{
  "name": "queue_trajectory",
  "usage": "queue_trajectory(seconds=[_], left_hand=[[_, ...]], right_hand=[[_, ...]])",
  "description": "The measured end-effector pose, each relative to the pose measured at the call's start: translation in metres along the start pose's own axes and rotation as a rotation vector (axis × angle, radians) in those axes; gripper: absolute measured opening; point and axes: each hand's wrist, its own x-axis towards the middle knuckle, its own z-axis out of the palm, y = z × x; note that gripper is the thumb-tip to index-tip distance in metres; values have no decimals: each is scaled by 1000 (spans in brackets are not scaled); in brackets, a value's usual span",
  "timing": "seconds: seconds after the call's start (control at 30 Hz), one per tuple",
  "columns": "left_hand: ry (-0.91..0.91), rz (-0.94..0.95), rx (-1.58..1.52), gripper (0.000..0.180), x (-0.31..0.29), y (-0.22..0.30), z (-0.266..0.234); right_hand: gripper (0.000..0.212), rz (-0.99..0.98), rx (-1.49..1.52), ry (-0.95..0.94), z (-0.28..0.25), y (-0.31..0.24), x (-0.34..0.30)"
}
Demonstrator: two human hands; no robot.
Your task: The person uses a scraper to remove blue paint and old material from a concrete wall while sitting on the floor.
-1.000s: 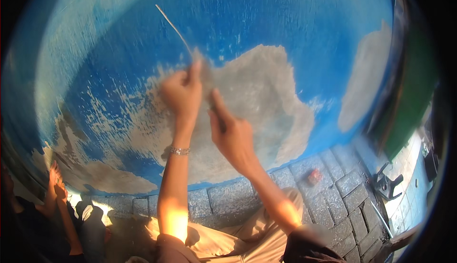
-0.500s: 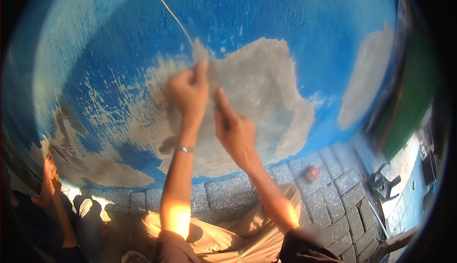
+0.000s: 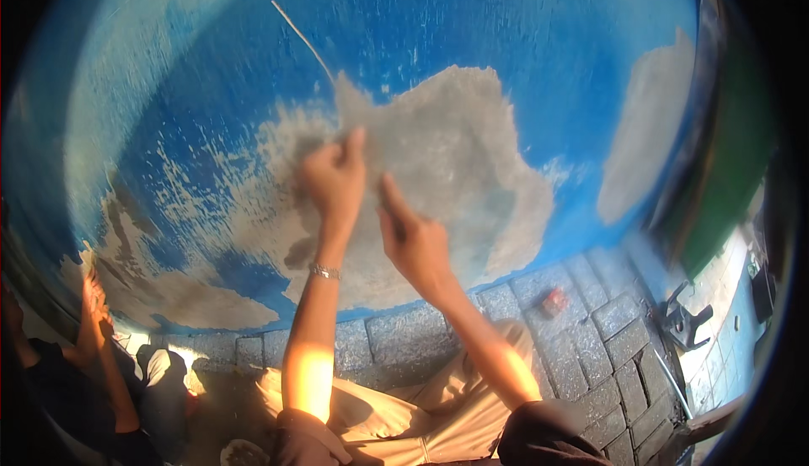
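Observation:
In front of me curves a blue painted surface with a large bare grey patch where the paint is gone. My left hand, wearing a metal bracelet, is closed with its thumb pointing up. A flat greyish piece sticks up above that thumb, at the patch's upper left edge; motion blurs it, so its kind cannot be made out. My right hand is just right of and lower than the left, fingers curled and the index finger stretched up toward the blurred piece. A pale scratch runs up from there.
At the far left another person's hands touch the same surface beside a smaller bare patch. Grey paving blocks lie below, with a small reddish lump on them. A black clamp-like object and a green panel are at right.
Both my hands have moved slightly down along the surface, the blurred grey piece showing more above the left thumb. The view has shifted a little.

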Motion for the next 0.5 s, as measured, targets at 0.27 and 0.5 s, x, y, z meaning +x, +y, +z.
queue_trajectory(seconds=[0.27, 0.5], left_hand=[[-548, -337, 285, 59, -189, -92, -74], [-614, -917, -35, 39, -257, -187, -153]], right_hand=[[51, 116, 55, -327, 0, 83, -176], [32, 528, 267, -383, 31, 138, -249]])
